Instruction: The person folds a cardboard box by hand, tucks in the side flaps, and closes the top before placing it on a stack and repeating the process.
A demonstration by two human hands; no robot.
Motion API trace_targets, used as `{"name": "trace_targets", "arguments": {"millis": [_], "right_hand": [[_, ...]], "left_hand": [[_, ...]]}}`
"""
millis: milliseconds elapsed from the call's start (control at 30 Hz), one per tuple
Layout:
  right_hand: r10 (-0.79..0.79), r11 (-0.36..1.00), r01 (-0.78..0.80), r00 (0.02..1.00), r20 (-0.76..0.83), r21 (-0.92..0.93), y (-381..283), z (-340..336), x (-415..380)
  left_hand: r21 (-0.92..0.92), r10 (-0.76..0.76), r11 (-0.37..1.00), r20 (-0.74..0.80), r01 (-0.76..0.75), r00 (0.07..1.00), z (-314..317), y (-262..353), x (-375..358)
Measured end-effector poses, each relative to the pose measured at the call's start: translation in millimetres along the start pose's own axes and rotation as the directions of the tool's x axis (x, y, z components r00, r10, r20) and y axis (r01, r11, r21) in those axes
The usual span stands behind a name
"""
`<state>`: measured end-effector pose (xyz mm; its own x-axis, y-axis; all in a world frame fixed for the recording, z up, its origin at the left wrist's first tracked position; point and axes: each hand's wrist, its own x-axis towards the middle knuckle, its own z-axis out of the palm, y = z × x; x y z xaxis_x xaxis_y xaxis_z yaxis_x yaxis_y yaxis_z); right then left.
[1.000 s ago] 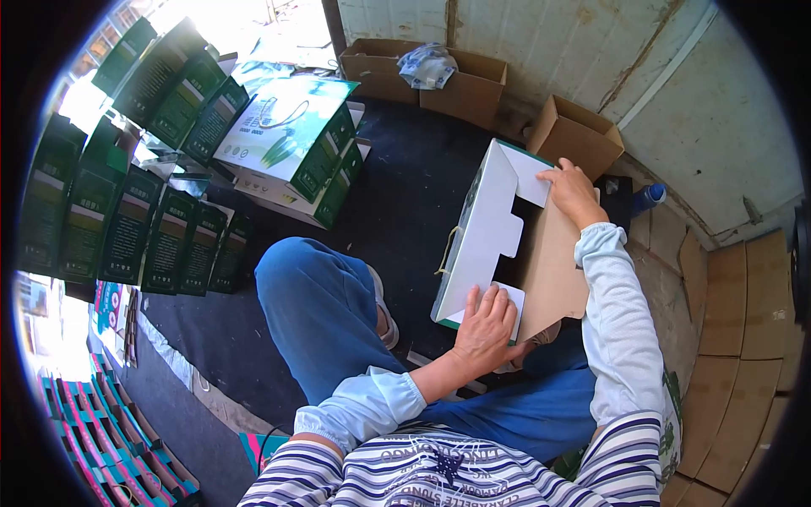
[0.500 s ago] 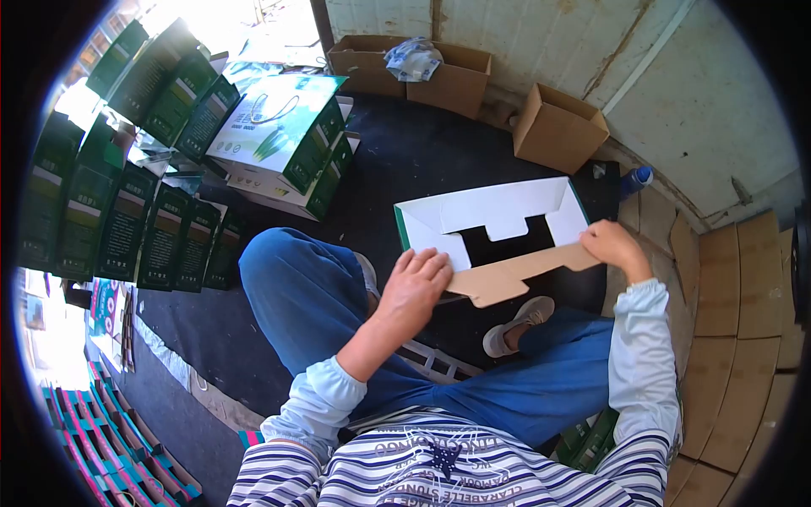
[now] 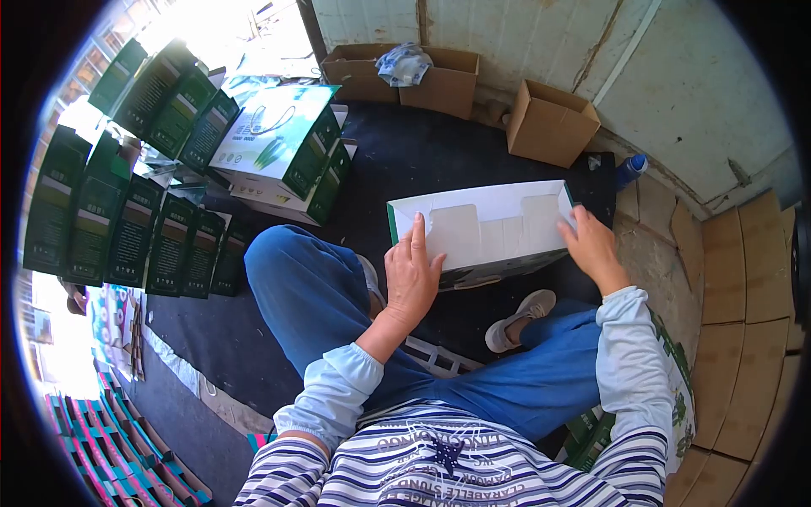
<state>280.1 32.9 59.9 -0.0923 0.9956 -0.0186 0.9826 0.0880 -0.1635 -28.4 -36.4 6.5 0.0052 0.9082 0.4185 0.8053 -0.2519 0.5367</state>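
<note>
A green-and-white gift carton (image 3: 500,237) stands between my legs, its white inner side and folded flaps facing up. At its left end lies my left hand (image 3: 411,275), open, index finger stretched up along the edge and thumb spread over the front. My right hand (image 3: 593,248) is at the right end, its fingertips right at the corner and its fingers apart. Part of the carton's left side is hidden by my left hand.
Finished green-and-white cartons (image 3: 274,139) are stacked at the back left beside rows of dark green ones (image 3: 131,224). Brown boxes (image 3: 553,125) line the wall. A blue bottle (image 3: 630,171) stands at right, near flat brown cartons (image 3: 733,262). Pink-and-teal pieces (image 3: 118,444) lie lower left.
The brown front flap that both hands held has been folded inward, so the white flaps now cover the opening. Both hands have loosened and shifted to the carton's ends.
</note>
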Motion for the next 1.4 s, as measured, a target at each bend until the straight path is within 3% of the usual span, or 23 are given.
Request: {"name": "trace_targets", "arguments": {"millis": [67,133,233,333,833,1033,1133,1367,1400], "right_hand": [[-0.215,0.977,0.210,0.958,-0.190,-0.046,-11,0,-8],[-0.319,0.947,0.315,0.943,-0.094,-0.055,-21,-2,-13],[-0.391,0.915,0.389,0.920,0.001,-0.110,-17,9,-16],[-0.449,0.891,0.444,0.893,-0.037,-0.096,-16,17,-11],[-0.463,0.882,0.470,0.874,0.146,-0.017,-19,17,3],[-0.411,0.903,0.429,0.859,0.305,0.009,-23,8,8],[-0.395,0.910,0.415,0.867,0.305,-0.002,-22,12,7],[-0.458,0.889,0.454,0.886,0.069,0.064,-24,5,-1],[-0.418,0.906,0.417,0.908,0.001,0.070,-22,3,3]], "left_hand": [[0.140,0.085,0.987,-0.002,-0.084,0.996,4,-1,-1],[0.342,0.183,0.919,0.070,-0.196,0.981,6,-5,-1],[0.285,0.230,0.915,0.215,-0.286,0.949,1,3,-1],[0.283,0.242,0.898,0.318,-0.336,0.916,9,-2,-4],[0.261,0.250,0.896,0.372,-0.359,0.894,13,-3,3],[0.220,0.257,0.910,0.369,-0.353,0.893,12,-4,5],[0.211,0.261,0.911,0.374,-0.355,0.890,12,-4,6],[0.212,0.255,0.918,0.331,-0.335,0.909,9,-4,0],[0.165,0.250,0.940,0.267,-0.300,0.931,4,-4,1]]}}
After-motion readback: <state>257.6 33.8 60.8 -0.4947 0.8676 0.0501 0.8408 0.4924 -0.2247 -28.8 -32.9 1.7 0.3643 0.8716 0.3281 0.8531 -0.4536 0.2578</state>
